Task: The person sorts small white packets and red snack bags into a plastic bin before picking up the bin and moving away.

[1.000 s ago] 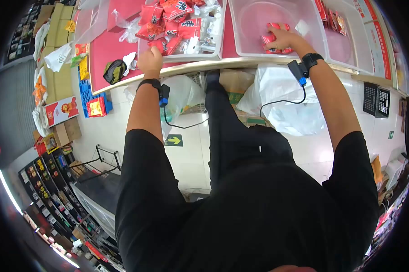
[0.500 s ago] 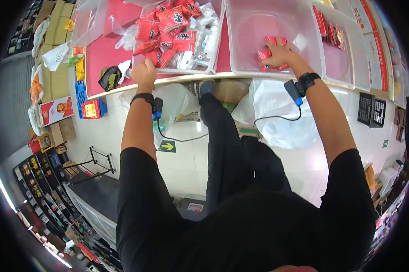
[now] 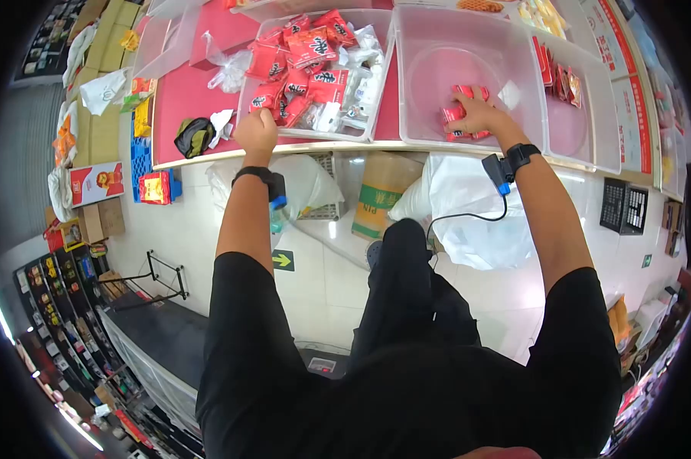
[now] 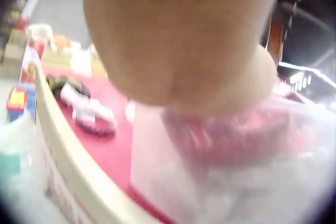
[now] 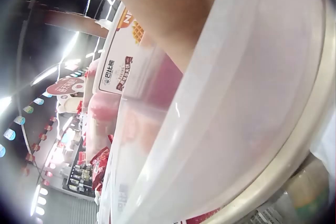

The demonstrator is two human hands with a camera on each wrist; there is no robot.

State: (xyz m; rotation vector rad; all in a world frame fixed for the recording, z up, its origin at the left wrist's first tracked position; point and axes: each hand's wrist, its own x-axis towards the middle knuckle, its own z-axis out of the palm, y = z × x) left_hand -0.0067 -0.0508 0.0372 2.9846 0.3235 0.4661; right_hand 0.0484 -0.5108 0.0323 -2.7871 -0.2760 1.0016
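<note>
My left hand has its fingers curled at the front left corner of a clear plastic bin and grips its rim. Red snack packets with black lettering are heaped inside, one close to the fingertips. In the left wrist view the hand is blurred and its fingers are hidden. My right hand reaches down into a second clear bin, thumb and fingers spread around a few small red packets. The right wrist view shows mostly the bin wall; the fingertips are hidden behind it.
White-and-clear packets fill the right part of the left bin. A third bin holds red packets at right. On the pink tabletop lies a dark green pouch. White plastic bags and a carton stand under the table edge.
The table and bins sit slightly lower in the head view than a second ago, and one leg has shifted. Both hands keep their places at the same bins.
</note>
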